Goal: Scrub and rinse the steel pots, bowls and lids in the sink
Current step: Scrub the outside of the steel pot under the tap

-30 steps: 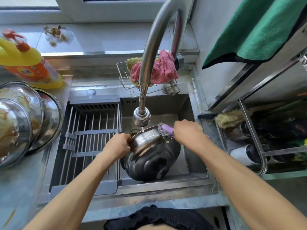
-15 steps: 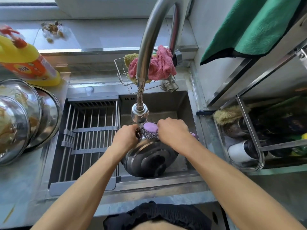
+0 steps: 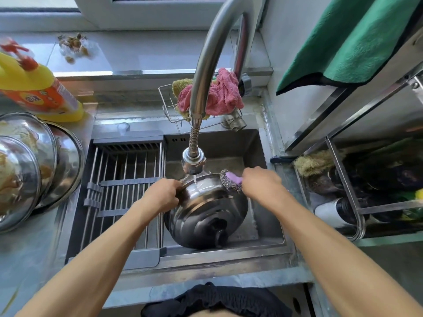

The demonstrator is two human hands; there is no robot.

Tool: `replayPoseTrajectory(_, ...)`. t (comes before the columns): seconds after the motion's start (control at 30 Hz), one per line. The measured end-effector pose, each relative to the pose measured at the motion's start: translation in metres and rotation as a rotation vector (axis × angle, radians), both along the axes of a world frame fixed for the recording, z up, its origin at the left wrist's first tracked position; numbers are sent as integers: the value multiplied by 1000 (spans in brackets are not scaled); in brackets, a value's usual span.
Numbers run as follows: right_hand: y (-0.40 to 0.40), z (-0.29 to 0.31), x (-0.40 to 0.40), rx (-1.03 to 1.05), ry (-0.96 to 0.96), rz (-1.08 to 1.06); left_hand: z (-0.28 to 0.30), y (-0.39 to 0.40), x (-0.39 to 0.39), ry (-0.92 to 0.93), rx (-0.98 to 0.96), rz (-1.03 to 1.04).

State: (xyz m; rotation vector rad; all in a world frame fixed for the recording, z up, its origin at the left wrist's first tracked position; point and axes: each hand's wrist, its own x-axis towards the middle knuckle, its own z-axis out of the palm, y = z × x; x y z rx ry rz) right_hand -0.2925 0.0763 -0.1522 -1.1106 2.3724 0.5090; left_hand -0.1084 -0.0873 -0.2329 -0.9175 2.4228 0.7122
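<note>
While water runs thin from the faucet (image 3: 193,160), the scrub step is in hand: a steel lid (image 3: 206,216) stands tilted on edge in the sink (image 3: 270,239), knob side facing the camera. Left hand (image 3: 163,195) grips the lid's left rim, fingers curled round it. Right hand (image 3: 261,183) clenches a wire scourer (image 3: 230,181) with a purple handle, pressed at the lid's upper right rim. Next move probably calls for working the scourer round the rim while the left hand turns the lid, then rinsing under the stream. Lid is polished steel, domed with concentric ridges and a dark knob; likely slippery wet. Scourer is coarse metal mesh. More steel bowls (image 3: 27,170), food-smeared, wait stacked on the surface (image 3: 34,252) at left, beside a yellow detergent bottle (image 3: 39,88).
</note>
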Motion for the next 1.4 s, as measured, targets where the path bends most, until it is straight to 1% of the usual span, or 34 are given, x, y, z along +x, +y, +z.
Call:
replayPoseTrajectory(0.13, -10, 1, 19, -82, -36, 77, 4, 18, -36, 211, 78, 49)
replayPoseTrajectory(0.17, -12, 1, 21, -92, -58, 76, 1, 20, -37, 234, 87, 69)
replayPoseTrajectory(0.23, -8, 1, 13, -66, -69, 31, -3, 15, -26, 209, 74, 111)
replayPoseTrajectory(0.27, -3, 0, 7, -40, -62, -9, -5, 9, -17, 164, 73, 135)
replayPoseTrajectory(0.33, 7, -4, -2, 1, -50, -92, -4, -2, -8, 54, 114, 120)
replayPoseTrajectory(0.37, 8, -5, -2, -5, -50, -105, -3, -4, -7, 45, 140, 133)
replayPoseTrajectory(0.4, 7, -7, 1, -33, -55, -107, -3, -3, -11, 83, 181, 159)
replayPoseTrajectory(0.5, 2, -15, 16, -172, -100, -114, -9, 20, -23, 253, 354, 381)
replayPoseTrajectory(0.6, 9, -21, 29, -360, -155, -201, -16, 41, -28, 379, 339, 619)
replayPoseTrajectory(0.63, 13, -20, 34, -423, -154, -208, -15, 43, -29, 409, 351, 727)
replayPoseTrajectory(0.67, 17, -18, 41, -473, -149, -185, -16, 43, -29, 441, 402, 861)
replayPoseTrajectory(0.73, 23, -12, 56, -548, -164, -83, -10, 40, -29, 506, 569, 1108)
replayPoseTrajectory(0.8, 20, -3, 63, -575, -189, 5, -6, 38, -25, 531, 664, 1222)
replayPoseTrajectory(0.87, 10, 2, 53, -568, -156, 15, -3, 39, -20, 545, 639, 1247)
replayPoseTrajectory(0.93, -2, 1, 26, -546, -118, -73, -1, 36, -13, 562, 598, 1277)
replayPoseTrajectory(0.97, -5, -2, 10, -530, -114, -128, 1, 34, -8, 582, 611, 1302)
replayPoseTrajectory(1.1, -5, -24, -29, -482, -166, -298, 6, 16, 13, 685, 774, 1388)
replayPoseTrajectory(1.23, 2, -52, -27, -485, -284, -439, 7, -1, 27, 730, 780, 1443)
replayPoseTrajectory(1.4, 33, -80, -3, -517, -390, -563, 10, -10, 34, 804, 793, 1664)
